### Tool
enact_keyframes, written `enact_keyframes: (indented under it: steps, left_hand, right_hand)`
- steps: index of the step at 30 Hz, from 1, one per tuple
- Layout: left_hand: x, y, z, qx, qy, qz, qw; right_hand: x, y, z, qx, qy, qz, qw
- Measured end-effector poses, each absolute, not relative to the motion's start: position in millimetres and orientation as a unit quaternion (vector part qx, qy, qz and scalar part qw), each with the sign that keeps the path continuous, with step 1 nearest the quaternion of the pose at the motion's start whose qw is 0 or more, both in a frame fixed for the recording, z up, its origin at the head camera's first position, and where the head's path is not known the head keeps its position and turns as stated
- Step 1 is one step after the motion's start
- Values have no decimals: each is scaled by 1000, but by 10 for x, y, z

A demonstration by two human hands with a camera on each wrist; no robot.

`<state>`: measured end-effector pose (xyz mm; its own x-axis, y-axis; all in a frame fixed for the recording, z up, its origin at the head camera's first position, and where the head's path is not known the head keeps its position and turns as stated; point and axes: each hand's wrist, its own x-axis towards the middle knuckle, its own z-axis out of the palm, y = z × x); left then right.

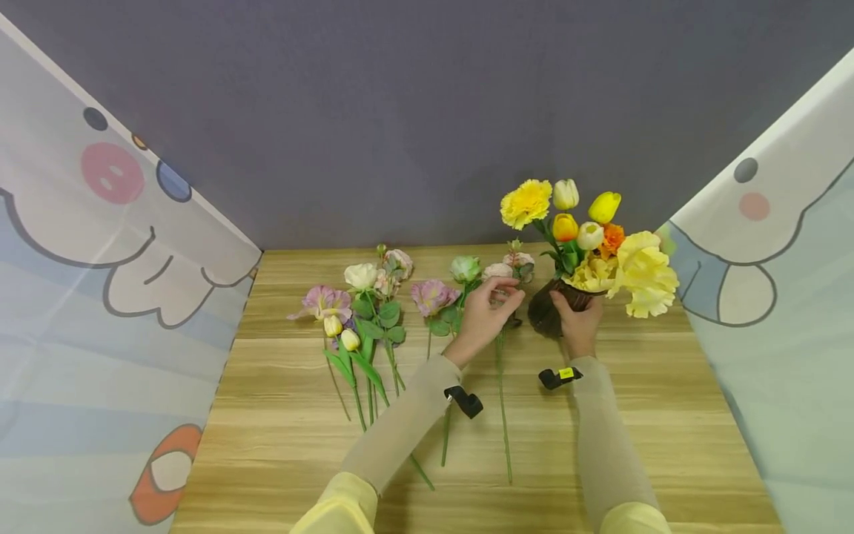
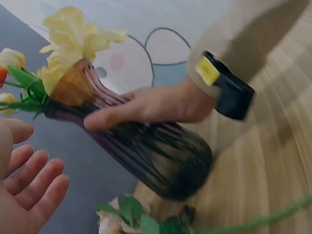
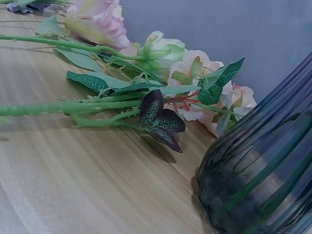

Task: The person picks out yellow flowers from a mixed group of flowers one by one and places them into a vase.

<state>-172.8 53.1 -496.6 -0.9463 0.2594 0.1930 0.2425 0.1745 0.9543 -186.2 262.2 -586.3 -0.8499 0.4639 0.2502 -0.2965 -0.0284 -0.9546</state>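
Note:
My right hand [image 1: 579,325] grips the neck of a dark, ribbed glass vase [image 1: 545,310], its thumb laid across the glass in the left wrist view. Green stems show through the vase wall [image 3: 258,195]. Out of its mouth rise yellow and white tulips [image 1: 604,208], a yellow carnation [image 1: 526,204], an orange flower [image 1: 611,241] and big ruffled yellow blooms [image 1: 643,274]. To the left of the vase is my left hand [image 1: 482,317], empty, with fingers loosely bent [image 2: 36,187]. It overlaps the pale pink roses [image 1: 498,272] on the table in the head view.
Cut artificial flowers lie on the wooden table [image 1: 280,445]: a mauve bloom [image 1: 432,297], a green rose [image 1: 465,268], and a left-hand group with a white rose [image 1: 361,276] and pale yellow tulips [image 1: 350,340]. A grey wall [image 1: 400,133] stands behind, printed curtains [image 1: 73,297] at both sides.

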Motion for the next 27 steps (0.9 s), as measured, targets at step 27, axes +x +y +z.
enact_keyframes:
  steps: [27]
  left_hand:
    - [-1318, -520, -5645, 34, 768, 638, -45]
  right_hand:
    - [-1855, 2580, -5850, -62, -611, 740, 272]
